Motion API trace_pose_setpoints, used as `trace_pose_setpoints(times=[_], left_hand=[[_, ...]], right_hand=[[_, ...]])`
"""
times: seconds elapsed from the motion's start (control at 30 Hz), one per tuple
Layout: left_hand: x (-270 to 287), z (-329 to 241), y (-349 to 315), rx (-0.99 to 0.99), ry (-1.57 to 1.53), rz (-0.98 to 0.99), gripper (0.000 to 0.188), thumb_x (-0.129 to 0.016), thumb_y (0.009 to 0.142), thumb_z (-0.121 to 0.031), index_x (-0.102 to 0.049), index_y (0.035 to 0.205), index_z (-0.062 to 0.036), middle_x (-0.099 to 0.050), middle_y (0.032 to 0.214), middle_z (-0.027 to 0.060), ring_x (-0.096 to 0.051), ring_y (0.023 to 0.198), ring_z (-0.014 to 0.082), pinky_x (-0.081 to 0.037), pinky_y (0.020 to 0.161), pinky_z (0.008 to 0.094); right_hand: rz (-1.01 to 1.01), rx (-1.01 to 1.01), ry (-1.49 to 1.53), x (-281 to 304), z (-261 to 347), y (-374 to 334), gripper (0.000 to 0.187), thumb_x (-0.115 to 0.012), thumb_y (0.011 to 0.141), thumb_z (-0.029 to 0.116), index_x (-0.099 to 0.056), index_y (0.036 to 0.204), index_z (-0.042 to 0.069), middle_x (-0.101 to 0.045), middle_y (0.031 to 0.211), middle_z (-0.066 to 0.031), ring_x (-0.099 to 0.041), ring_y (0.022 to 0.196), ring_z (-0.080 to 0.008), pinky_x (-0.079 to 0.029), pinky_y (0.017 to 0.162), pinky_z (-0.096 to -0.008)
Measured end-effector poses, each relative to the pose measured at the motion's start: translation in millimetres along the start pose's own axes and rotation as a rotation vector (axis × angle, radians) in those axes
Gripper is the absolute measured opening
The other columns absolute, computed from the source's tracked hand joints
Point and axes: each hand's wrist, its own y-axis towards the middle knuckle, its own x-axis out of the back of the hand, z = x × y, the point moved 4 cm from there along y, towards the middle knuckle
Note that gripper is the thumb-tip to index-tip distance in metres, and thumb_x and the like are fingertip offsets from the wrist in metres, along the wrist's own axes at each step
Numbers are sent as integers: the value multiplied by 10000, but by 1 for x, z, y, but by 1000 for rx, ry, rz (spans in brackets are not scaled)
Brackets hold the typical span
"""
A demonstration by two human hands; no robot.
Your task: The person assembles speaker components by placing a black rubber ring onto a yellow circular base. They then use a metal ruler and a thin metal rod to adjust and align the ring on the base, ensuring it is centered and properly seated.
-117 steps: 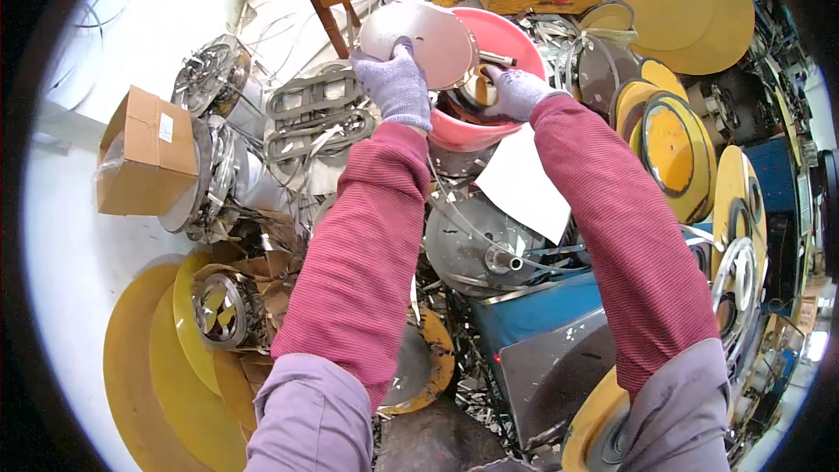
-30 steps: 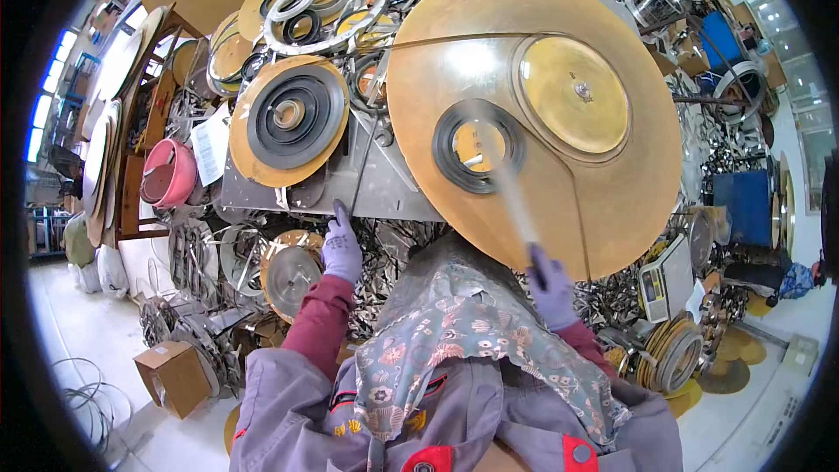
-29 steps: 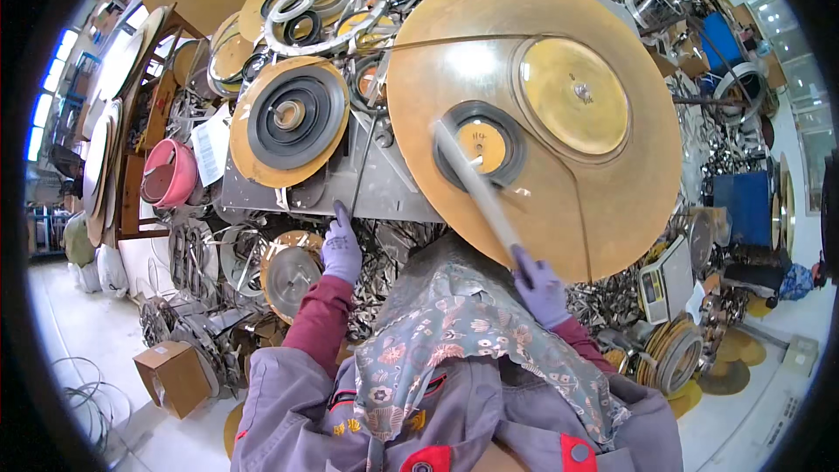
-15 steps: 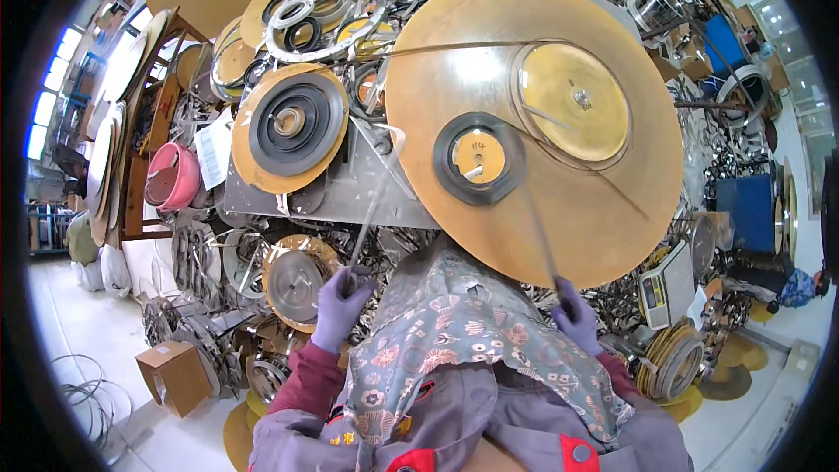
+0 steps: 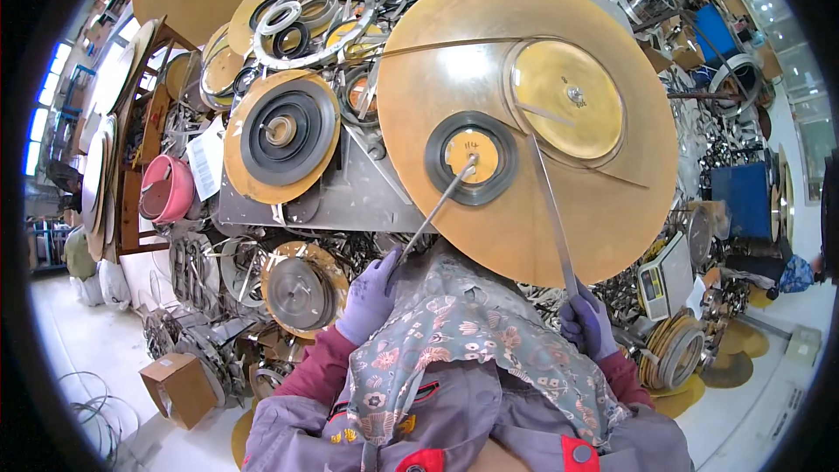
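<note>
- I noted the metal strip (image 5: 546,201) ran from the large brass disc (image 5: 603,218) down to both hands.
- Left hand (image 5: 371,297) closed on one end; right hand (image 5: 587,325) gripped the other.

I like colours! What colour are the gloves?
Purple gloves, clearest in the head view.

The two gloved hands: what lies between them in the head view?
In the head view, a floral patterned cloth lies between the left hand and the right hand; each hand holds a thin metal strip.

Pale floor (image 5: 105,358), bright windows (image 5: 48,114) at left, perhaps a wooden rack (image 5: 131,201) beside them.
</note>
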Motion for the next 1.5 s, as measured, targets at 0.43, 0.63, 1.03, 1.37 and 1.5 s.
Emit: trace_pose_setpoints(times=[0.43, 0.63, 1.03, 1.37, 1.5], left_hand=[[-9, -7, 24, 54, -35, 15, 589, -523, 809, -7, -389, 1382, -41, -600, 1041, 257, -593, 934, 433, -492, 789, 486], [-11, -15, 83, 126, 9, 30, 355, -544, 866, -72, -476, 1200, 26, -625, 882, 287, -615, 848, 453, -487, 751, 519], [15, 14, 128, 26, 183, 27, 145, -513, 919, -148, -520, 969, -12, -625, 815, 257, -603, 804, 451, -458, 715, 541], [21, -2, 137, -38, 149, 83, 131, -513, 921, -131, -528, 963, -8, -623, 799, 262, -602, 785, 457, -467, 690, 535], [20, 2, 139, -29, 134, 91, 140, -515, 922, -134, -520, 988, -11, -625, 802, 262, -606, 794, 454, -468, 691, 537]], right_hand=[[20, 14, -32, -37, 46, 41, 523, -483, 989, 220, -317, 1479, 143, -439, 657, 13, -341, 449, -52, -277, 398, -190], [66, 103, 69, -80, 106, 115, 550, -562, 947, 214, -369, 1453, 124, -451, 668, 16, -369, 460, -66, -297, 402, -213], [-610, 858, -932, 96, 161, 163, 519, -643, 841, 108, -513, 1342, 69, -659, 988, -98, -574, 782, -188, -480, 727, -322], [-787, 882, -1024, 148, 147, 214, 400, -567, 916, 218, -558, 1302, 112, -645, 1047, -196, -614, 916, -338, -479, 840, -421], [-838, 862, -944, 142, 148, 213, 399, -558, 925, 239, -558, 1304, 113, -640, 1056, -226, -613, 966, -355, -478, 863, -420]])
